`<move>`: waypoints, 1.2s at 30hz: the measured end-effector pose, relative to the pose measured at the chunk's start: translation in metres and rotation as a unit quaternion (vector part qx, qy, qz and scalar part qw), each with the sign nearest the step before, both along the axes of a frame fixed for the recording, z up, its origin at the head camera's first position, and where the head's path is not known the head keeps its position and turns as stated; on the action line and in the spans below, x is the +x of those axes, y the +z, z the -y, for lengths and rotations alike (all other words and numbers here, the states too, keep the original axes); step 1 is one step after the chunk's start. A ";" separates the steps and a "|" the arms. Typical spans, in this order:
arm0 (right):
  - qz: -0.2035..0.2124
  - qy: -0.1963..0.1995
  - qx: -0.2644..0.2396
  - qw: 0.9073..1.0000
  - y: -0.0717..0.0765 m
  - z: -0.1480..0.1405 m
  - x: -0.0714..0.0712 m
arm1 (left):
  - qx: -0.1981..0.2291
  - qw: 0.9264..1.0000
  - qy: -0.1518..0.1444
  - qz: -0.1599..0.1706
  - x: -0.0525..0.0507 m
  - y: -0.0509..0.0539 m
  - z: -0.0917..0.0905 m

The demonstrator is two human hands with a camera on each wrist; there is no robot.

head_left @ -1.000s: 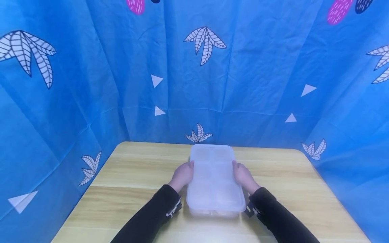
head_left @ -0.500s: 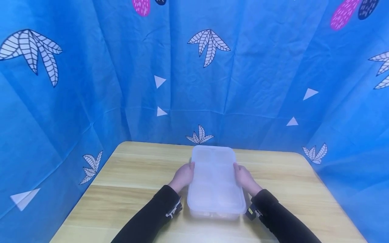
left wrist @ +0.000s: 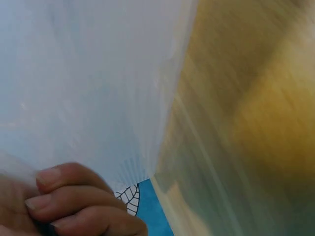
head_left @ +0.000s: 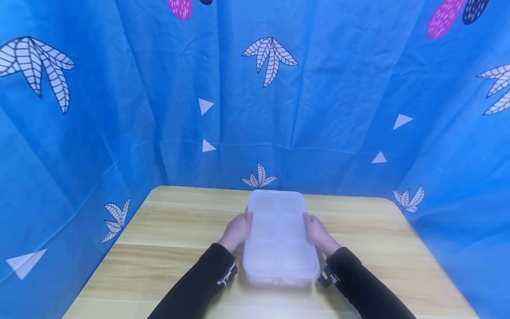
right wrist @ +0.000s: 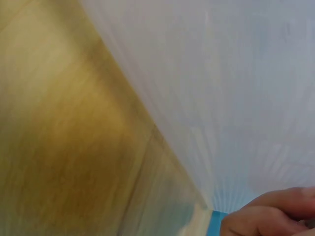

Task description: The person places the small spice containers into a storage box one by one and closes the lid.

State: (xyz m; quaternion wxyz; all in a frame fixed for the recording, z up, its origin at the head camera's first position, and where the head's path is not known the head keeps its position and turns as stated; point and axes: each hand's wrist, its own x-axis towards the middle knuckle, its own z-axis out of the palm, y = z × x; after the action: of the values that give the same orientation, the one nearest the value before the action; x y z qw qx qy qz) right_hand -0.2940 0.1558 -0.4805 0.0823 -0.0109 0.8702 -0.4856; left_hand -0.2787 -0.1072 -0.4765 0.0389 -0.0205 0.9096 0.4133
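A translucent white plastic storage box [head_left: 279, 239] with a lid is in the middle of the head view, long side pointing away from me. Faint squares show through the lid; what is inside cannot be made out. My left hand [head_left: 237, 230] grips its left side, thumb along the lid's edge. On the opposite side, my right hand [head_left: 319, 232] holds the box the same way. Curled fingers [left wrist: 83, 201] show beside the pale box wall [left wrist: 93, 83] in the left wrist view. The right wrist view catches only a few bent fingers [right wrist: 266, 219] at its lower corner.
The box is over a light wood-grain table [head_left: 175, 221] with rounded far corners. Blue curtains [head_left: 338, 88] printed with white leaves and triangles hang behind the table and on both sides. Small dark devices [head_left: 324, 277] are worn at the wrists of the black sleeves.
The head view shifts slightly, carrying the whole scene with it. Both hands keep the same hold on the box, which has not visibly moved on its own.
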 end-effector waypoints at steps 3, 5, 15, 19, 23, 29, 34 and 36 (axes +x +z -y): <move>0.000 -0.002 0.012 1.000 0.001 0.002 -0.001 | -0.003 1.000 0.014 0.003 0.001 0.001 0.000; 0.005 0.001 0.016 1.000 0.002 0.002 -0.002 | -0.012 1.000 0.018 0.006 0.001 0.001 0.000; 0.029 0.020 0.037 0.999 0.012 -0.007 -0.009 | -0.024 0.999 0.027 0.022 0.003 0.003 0.003; 0.020 0.023 0.067 0.997 0.020 -0.009 -0.014 | -0.028 0.999 0.033 0.017 0.012 0.007 0.005; 0.012 0.019 0.088 0.996 0.029 -0.009 -0.022 | -0.033 0.999 0.028 0.009 0.025 0.010 0.004; 0.019 0.011 0.094 0.995 0.039 -0.009 -0.032 | -0.073 0.997 0.007 -0.011 0.053 0.019 -0.001; 0.009 0.016 0.115 0.993 0.041 -0.008 -0.043 | -0.099 0.995 -0.005 -0.022 0.080 0.024 -0.001; 0.003 0.018 0.128 0.992 0.040 -0.008 -0.047 | -0.108 0.994 -0.009 -0.020 0.090 0.026 0.000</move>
State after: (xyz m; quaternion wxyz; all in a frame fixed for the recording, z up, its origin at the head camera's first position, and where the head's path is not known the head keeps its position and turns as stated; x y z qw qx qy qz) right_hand -0.3415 0.1635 -0.4403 0.0942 -0.0142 0.9248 -0.3684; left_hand -0.1886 -0.1068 -0.4508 0.0215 -0.0082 0.9496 0.3126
